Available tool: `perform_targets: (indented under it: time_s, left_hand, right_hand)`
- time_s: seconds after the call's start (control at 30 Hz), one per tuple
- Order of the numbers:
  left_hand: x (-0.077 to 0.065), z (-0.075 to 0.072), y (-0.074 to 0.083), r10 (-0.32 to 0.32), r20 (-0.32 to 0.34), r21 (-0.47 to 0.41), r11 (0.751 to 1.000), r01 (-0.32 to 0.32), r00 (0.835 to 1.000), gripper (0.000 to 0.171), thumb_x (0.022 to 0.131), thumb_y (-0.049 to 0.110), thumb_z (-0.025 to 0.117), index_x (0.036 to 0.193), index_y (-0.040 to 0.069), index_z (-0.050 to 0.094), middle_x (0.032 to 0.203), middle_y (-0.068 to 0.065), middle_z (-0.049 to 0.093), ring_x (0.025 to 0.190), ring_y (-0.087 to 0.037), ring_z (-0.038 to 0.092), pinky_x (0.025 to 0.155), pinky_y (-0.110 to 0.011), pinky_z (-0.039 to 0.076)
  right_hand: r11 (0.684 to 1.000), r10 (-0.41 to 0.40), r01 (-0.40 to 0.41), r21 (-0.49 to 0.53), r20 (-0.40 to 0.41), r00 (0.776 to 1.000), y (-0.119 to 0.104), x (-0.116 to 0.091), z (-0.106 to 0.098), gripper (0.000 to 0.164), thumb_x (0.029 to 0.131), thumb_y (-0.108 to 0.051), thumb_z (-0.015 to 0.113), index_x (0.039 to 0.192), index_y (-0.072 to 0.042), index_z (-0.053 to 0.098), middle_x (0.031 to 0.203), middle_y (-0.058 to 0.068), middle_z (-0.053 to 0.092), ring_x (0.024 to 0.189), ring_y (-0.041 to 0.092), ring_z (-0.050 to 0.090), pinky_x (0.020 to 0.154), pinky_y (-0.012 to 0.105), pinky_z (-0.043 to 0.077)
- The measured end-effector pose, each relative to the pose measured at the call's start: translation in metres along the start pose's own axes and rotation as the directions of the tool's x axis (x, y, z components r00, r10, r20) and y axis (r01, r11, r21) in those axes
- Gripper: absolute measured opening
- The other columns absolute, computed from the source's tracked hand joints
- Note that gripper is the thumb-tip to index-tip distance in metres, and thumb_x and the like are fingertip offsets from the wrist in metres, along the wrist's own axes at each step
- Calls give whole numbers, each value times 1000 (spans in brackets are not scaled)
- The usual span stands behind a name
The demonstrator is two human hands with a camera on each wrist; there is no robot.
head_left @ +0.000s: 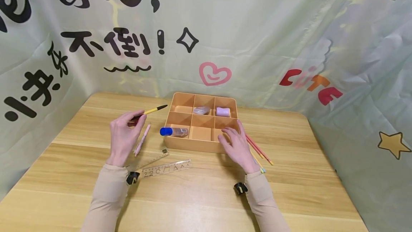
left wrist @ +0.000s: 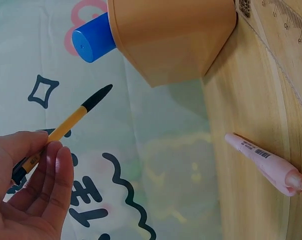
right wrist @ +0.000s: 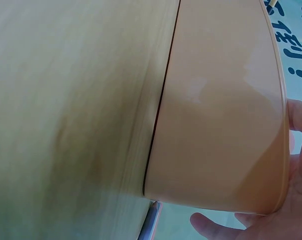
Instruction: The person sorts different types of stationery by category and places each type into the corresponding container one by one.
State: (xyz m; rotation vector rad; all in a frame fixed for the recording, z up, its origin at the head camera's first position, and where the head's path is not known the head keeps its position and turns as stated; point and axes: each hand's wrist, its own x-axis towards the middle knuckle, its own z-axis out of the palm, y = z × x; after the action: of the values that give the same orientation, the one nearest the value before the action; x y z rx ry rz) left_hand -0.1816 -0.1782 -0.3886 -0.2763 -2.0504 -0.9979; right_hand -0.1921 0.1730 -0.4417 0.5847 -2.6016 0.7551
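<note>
My left hand (head_left: 124, 133) pinches a yellow pen with black ends (left wrist: 70, 122) between thumb and fingers, raised left of the orange compartment box (head_left: 194, 145). The pen's tapered black end points toward the box. At the box's front right corner, my right hand (head_left: 238, 149) grips the wall, with some fingers over the rim in the front right compartment and others along the outside. A blue-capped clear bottle (head_left: 173, 131) lies in the front left compartment, its cap jutting past the left wall. Behind sit a clear wrapped item (head_left: 201, 110) and a purple roll (head_left: 222, 112).
A pink pen (head_left: 142, 140) lies beside my left hand. Two clear rulers (head_left: 166, 168) lie in front of the box, overlapping near my left wrist. Several pencils (head_left: 257, 146) rest right of the box, partly behind my right hand. A printed cloth (head_left: 257, 46) hangs behind the table.
</note>
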Motion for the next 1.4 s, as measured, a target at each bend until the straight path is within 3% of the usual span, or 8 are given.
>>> perform_targets:
  time_s: [0.37,1.03,1.3,1.4]
  left_hand:
    - [0,1,0,-9,1,-11,1000,9,1000,15,82,1,72,96,-3,75,85,-17,73,65,-25,67,63,3,42]
    - [-4,2,-2,-84,54,65,995,81,995,16,83,2,71,98,-5,74,88,-18,73,69,-25,67,61,4,38]
    - [-4,2,0,-98,66,68,993,94,993,17,83,3,71,99,-4,74,89,-17,73,69,-24,67,59,1,39]
    - [-4,3,1,-101,72,73,993,96,992,17,83,3,71,99,-4,74,89,-17,73,70,-24,67,58,-8,48]
  right_hand:
    - [1000,-8,8,-8,-15,1000,-1,0,-1,40,96,-28,56,109,8,67,115,22,66,139,41,18,115,55,11]
    - [1000,-17,17,-18,-22,1000,0,0,0,39,95,-27,56,108,7,68,114,21,67,138,41,20,115,56,12]
    - [1000,-19,19,-16,-23,1000,-1,0,0,39,95,-27,56,108,7,67,113,21,67,138,41,21,115,56,13]
    - [1000,-18,17,-11,-24,1000,-1,0,0,39,95,-27,57,108,8,67,114,21,67,138,41,20,115,56,12]
